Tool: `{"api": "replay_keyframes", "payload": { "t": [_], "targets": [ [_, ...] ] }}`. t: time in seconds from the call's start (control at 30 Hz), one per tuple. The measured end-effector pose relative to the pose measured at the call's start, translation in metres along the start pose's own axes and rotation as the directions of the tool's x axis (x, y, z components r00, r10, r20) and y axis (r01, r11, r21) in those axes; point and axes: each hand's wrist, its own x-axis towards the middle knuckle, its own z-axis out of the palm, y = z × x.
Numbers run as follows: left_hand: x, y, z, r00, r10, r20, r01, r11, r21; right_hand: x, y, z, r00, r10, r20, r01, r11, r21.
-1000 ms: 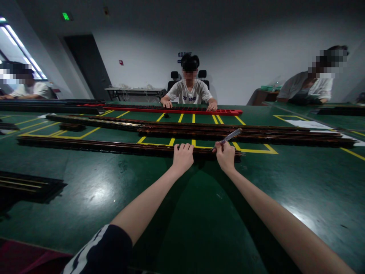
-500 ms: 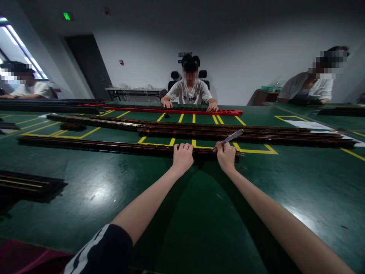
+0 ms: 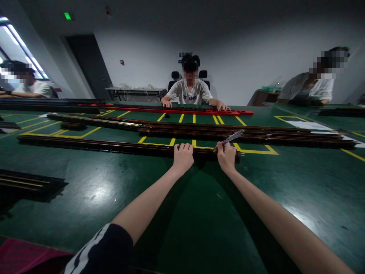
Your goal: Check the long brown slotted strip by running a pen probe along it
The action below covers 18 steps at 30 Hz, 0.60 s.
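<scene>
A long dark strip (image 3: 99, 145) lies across the green table (image 3: 199, 213) in front of me. My left hand (image 3: 183, 156) rests on the strip's near edge with its fingers curled over it. My right hand (image 3: 227, 156) is closed on a slim clear-handled tool (image 3: 232, 136), which slants up and to the right, its tip hidden down at the strip near the right end.
Several more long dark strips (image 3: 228, 132) lie farther back over yellow floor-style markings. A person opposite holds a red strip (image 3: 182, 111). Other people sit at far left and far right. A dark tray (image 3: 25, 185) lies at my left; white paper (image 3: 308, 124) at right.
My hands have barely moved. The person opposite has slid the red strip to the right, and that person's hand has moved right with it.
</scene>
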Motion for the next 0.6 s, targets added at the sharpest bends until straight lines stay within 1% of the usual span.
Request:
{"api": "replay_keyframes", "payload": {
  "t": [0.17,0.23,0.33,0.43,0.6],
  "targets": [
    [0.0008,0.0008,-0.0005,1.0,-0.009,0.014,0.009,1.0,0.01,0.0024,0.0062,0.0008,0.999,0.028,-0.038,-0.028,1.0,-0.008],
    [0.0015,0.0002,-0.0003,0.999,-0.003,0.036,0.003,1.0,-0.01,0.0026,0.0075,0.0004,0.999,0.028,-0.029,-0.028,1.0,-0.001],
    [0.0023,-0.0013,0.0004,0.998,0.009,0.057,-0.007,0.999,-0.04,0.002,0.0075,-0.0005,1.0,-0.013,0.001,0.013,1.0,-0.012],
    [0.0023,-0.0027,0.0012,0.999,0.011,0.053,-0.008,0.998,-0.058,0.0012,0.0062,-0.0012,0.999,-0.029,0.018,0.029,0.999,-0.014],
    [0.0018,-0.0036,0.0008,0.999,0.024,0.041,-0.02,0.995,-0.097,0.0003,0.0059,-0.0002,1.0,-0.017,0.022,0.017,1.0,0.024]
  ]
}}
